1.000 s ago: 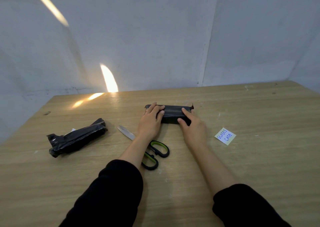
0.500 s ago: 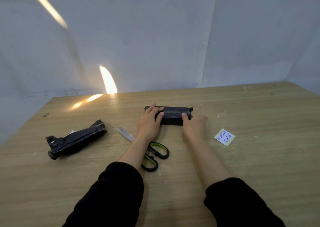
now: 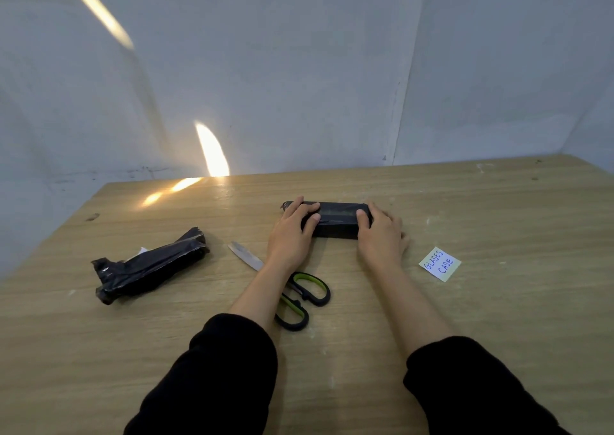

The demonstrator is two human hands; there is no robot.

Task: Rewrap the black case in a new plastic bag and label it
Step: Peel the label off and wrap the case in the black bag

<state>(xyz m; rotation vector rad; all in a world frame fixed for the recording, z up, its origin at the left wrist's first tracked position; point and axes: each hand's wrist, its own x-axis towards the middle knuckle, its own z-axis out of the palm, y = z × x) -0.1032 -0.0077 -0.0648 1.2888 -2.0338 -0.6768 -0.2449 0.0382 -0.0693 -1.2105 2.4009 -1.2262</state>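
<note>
The black case (image 3: 335,219), wrapped in black plastic, lies flat on the wooden table (image 3: 498,318) near its middle. My left hand (image 3: 292,235) rests on its left end with fingers laid over the top. Over the right end sits my right hand (image 3: 380,235), its fingers curled around the case's edge. A pale yellow paper label (image 3: 440,264) reading "GLASSES CASE" lies flat on the table to the right of my right hand, apart from it.
A crumpled black plastic wrap (image 3: 149,266) lies at the left of the table. Scissors (image 3: 295,296) with black and green handles lie under my left forearm, blades pointing left. Grey walls stand close behind the table's far edge.
My right hand has slid from the front of the case to its right end and now curls over it. The plastic tail at the right end is no longer sticking up.
</note>
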